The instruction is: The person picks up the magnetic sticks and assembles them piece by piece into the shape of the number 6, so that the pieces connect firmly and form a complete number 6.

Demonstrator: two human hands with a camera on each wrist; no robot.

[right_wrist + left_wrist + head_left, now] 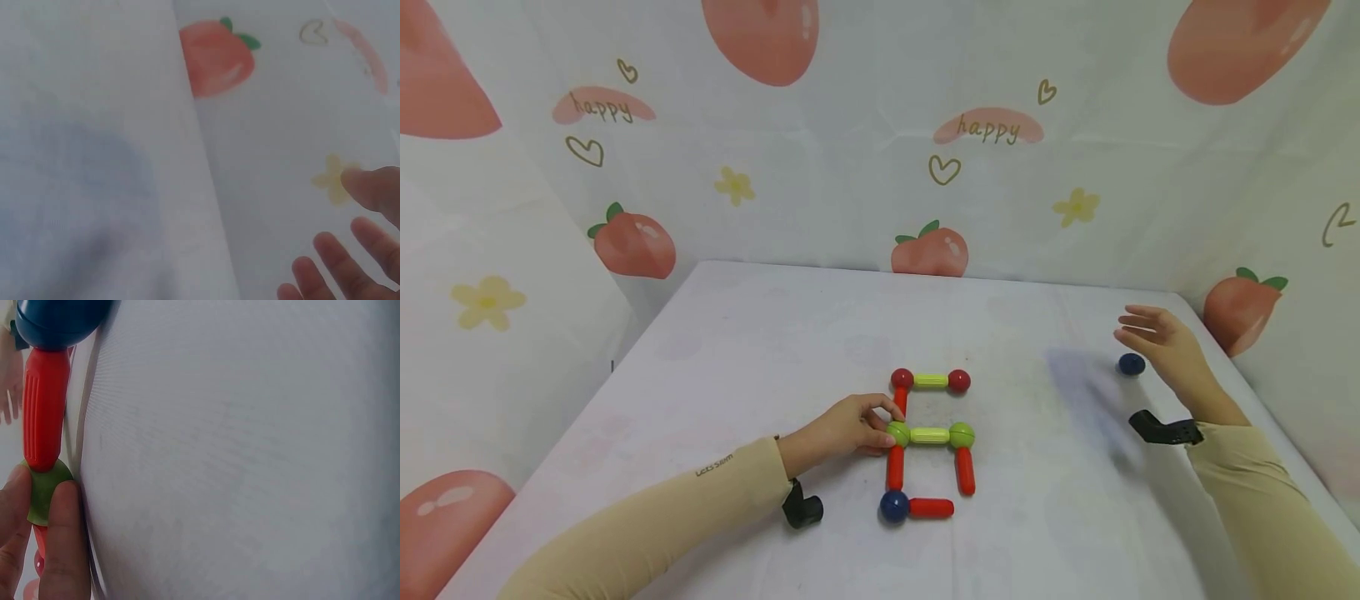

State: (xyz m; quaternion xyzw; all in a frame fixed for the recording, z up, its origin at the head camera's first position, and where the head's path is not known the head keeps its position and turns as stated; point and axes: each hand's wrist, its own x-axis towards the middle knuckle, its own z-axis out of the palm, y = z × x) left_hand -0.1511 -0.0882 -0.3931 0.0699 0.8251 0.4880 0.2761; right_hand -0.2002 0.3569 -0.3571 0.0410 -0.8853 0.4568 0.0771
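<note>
My left hand (pixel 846 423) pinches a green ball (pixel 898 431) between thumb and fingers; the left wrist view shows fingertips on both sides of it. This ball is part of a flat figure of balls and rods on the table. A red rod (pixel 896 469) runs from it to a blue ball (pixel 894 506), and a yellow-green rod (pixel 929 435) to a second green ball (pixel 962 434). At the right, my right hand (pixel 1165 346) is held with its fingers extended and apart, holding nothing, beside a loose blue ball (pixel 1131 364).
Red balls joined by a yellow-green rod (pixel 931 381) form the figure's far side. Two red rods (pixel 966 472) (pixel 932 507) have free ends at its near right corner. The white table (pixel 760 333) meets a fruit-print cloth (pixel 835 183) behind.
</note>
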